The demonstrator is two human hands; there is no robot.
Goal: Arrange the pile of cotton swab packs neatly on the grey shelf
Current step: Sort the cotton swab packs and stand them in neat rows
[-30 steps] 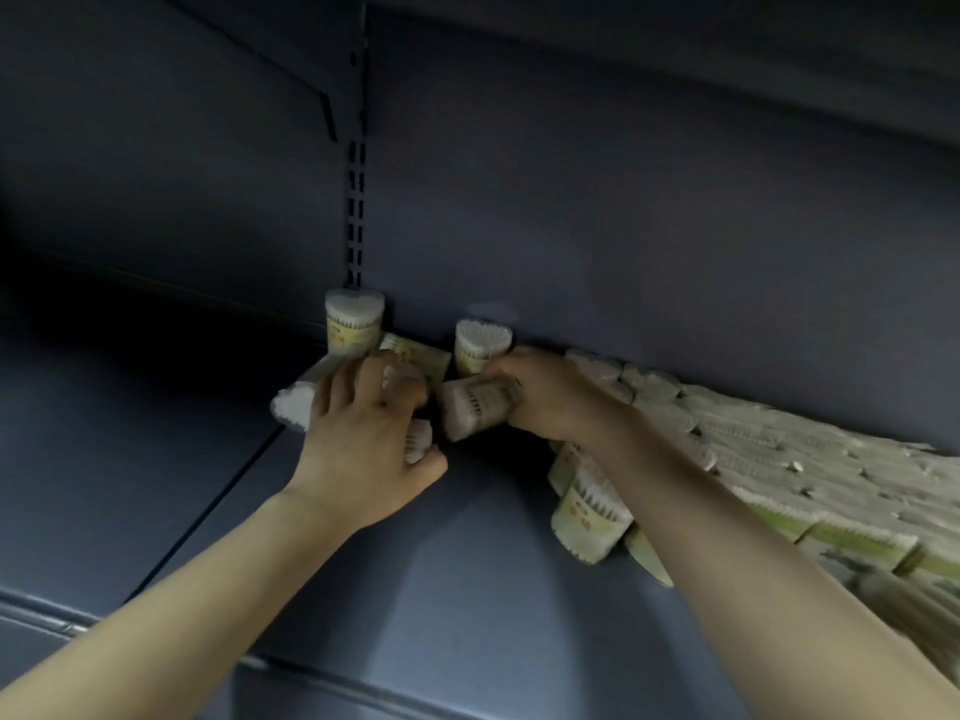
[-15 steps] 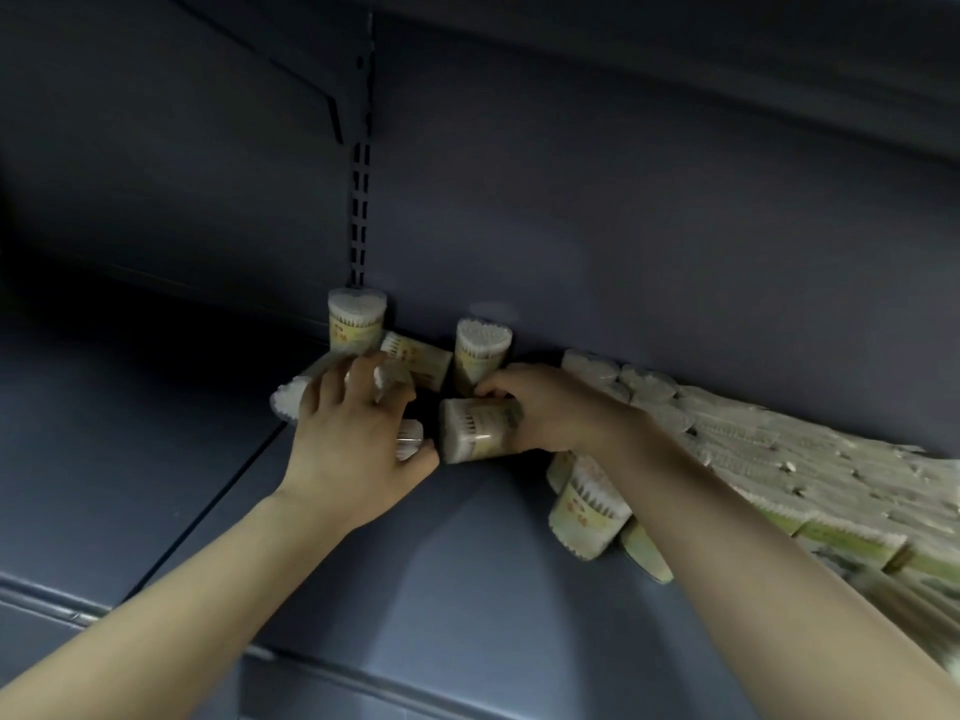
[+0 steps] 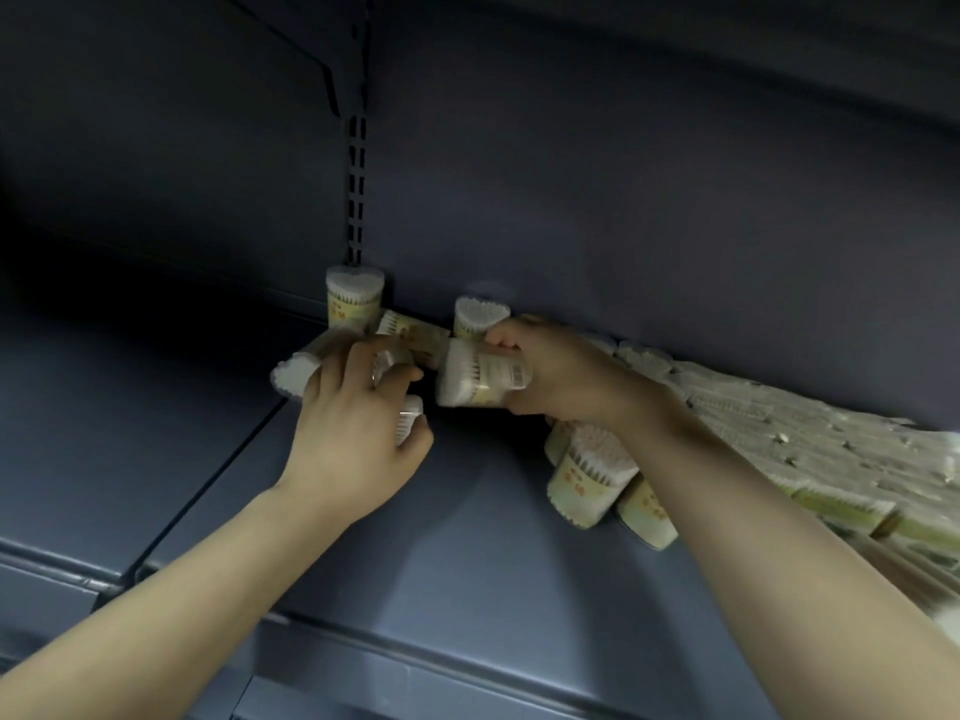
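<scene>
Head view looks down onto the grey shelf (image 3: 467, 537), whose bare deck runs from the hands toward the front lip at the bottom of the frame. A dark seam crosses the deck on the left, running from near the left hand down to the front edge.

Right hand (image 3: 566, 376) grips a cotton swab pack (image 3: 480, 379) lying on its side, fingers curled over its top and thumb under it, the swab tips facing left. Left hand (image 3: 358, 433) lies just beside it, palm down, fingers curled onto fallen packs (image 3: 296, 368) that lie tilted against one another; a small pack end shows by its thumb.

Behind the hands two upright packs stand against the back panel (image 3: 649, 210): one (image 3: 355, 301) at the foot of the slotted upright (image 3: 357, 189), the other (image 3: 480, 317) just behind the right hand's knuckles, with a tipped pack between them.

Under the right forearm two more packs (image 3: 589, 478) lean outward toward the front. To the right, the pile of packs (image 3: 810, 439) fills the deck along the back panel out to the frame's right edge. Left of the seam the deck lies in shadow.
</scene>
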